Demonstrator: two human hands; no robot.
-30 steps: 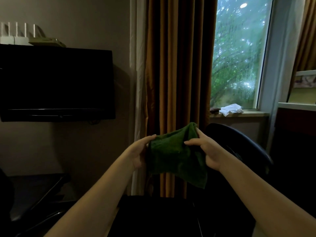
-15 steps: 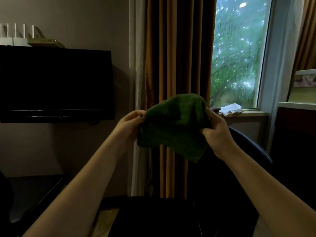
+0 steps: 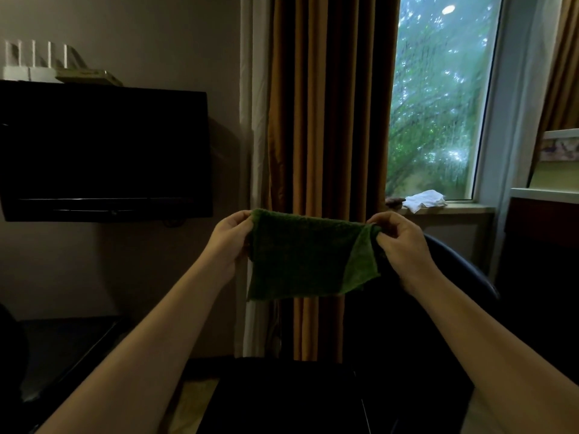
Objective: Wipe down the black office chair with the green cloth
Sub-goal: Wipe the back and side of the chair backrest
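The left hand (image 3: 230, 242) and right hand (image 3: 401, 245) pinch the green cloth (image 3: 304, 258) by its top corners. Better to fold it flat before wiping the chair (image 3: 463, 277) at four o'clock.

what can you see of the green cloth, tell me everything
The green cloth, nubby like terry, is held up in the air, stretched flat along its top edge. The left hand grips its top left corner, the right hand pinches its top right. It looks roughly rectangular, with the right end folded over as a lighter green panel. Its lower edge hangs free in front of the brown curtain, clear of the black office chair.
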